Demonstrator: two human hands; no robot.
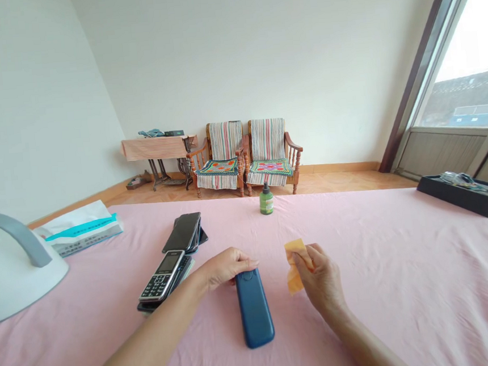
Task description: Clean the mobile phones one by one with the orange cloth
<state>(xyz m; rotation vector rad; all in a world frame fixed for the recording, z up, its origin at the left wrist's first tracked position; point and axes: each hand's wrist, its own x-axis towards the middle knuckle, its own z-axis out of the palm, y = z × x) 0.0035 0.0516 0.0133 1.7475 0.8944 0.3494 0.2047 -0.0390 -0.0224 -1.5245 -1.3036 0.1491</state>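
Note:
My left hand grips the far end of a blue mobile phone, its back facing up over the pink cloth. Fingers are closed round the phone's top edge, the thumb on the upper side. To the right, apart from the phone, my right hand pinches a crumpled yellow cloth. Left of my left forearm lies a stack of keypad phones with a silver and black one on top. Just behind it is a pile of dark smartphones.
A green spray bottle stands near the table's far edge. On the left are a white appliance with a grey handle and a white and turquoise packet. A black tray of cables sits at right. Two wooden chairs stand beyond.

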